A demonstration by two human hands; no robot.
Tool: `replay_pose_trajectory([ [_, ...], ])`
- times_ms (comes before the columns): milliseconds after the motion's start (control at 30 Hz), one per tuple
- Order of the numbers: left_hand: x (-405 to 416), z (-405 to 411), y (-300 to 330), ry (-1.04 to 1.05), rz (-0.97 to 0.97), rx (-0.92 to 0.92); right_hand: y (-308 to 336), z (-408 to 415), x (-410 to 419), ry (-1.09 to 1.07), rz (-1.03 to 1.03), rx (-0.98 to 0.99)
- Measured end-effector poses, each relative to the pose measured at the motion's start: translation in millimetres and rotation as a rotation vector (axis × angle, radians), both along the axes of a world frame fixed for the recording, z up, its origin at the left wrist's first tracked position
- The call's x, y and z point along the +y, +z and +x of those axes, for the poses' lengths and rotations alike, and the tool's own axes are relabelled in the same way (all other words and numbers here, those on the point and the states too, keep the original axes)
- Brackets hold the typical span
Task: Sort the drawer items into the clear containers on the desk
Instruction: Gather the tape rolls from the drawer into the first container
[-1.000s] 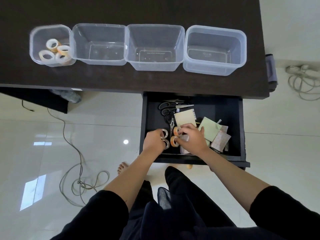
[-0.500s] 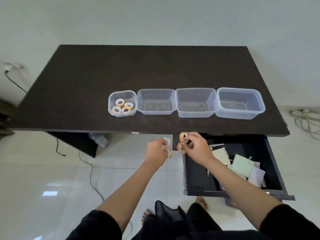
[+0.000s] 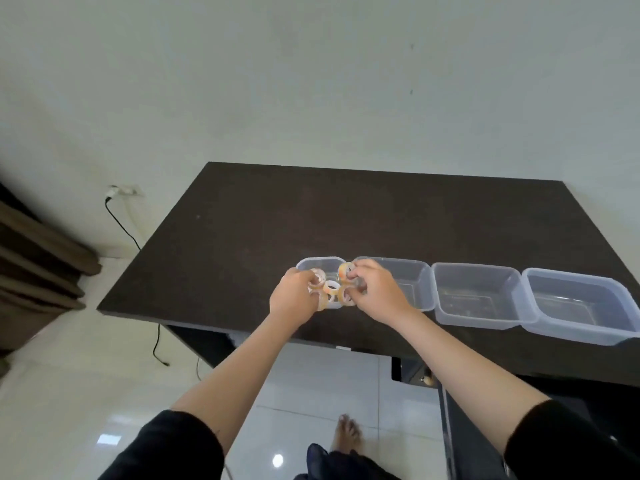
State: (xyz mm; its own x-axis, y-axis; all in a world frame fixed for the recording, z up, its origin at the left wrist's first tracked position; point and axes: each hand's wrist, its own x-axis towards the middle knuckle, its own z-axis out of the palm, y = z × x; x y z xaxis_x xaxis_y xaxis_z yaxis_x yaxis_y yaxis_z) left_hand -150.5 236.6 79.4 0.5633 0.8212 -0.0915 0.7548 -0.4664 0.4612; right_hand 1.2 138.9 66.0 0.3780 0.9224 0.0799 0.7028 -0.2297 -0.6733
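Left hand and right hand each grip tape rolls over the leftmost clear container; no writing is legible.

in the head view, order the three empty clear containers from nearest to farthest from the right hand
From the right hand:
1. second container, right beside the hand, next to the tape container
2. third container, further right in the row
3. fourth container, at the row's right end
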Motion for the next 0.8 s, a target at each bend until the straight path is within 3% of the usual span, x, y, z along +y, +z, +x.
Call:
replay_pose_trajectory([
  [367,60.3,28.0,-33.2,-0.160,0.021,0.271,-20.7,18.0,72.9,0.204,-0.299,-0.187],
  [800,28.1,7.8,-35.5,-0.069,-0.004,-0.023,-21.2,11.7,46.1,0.145,-0.186,-0.175],
])
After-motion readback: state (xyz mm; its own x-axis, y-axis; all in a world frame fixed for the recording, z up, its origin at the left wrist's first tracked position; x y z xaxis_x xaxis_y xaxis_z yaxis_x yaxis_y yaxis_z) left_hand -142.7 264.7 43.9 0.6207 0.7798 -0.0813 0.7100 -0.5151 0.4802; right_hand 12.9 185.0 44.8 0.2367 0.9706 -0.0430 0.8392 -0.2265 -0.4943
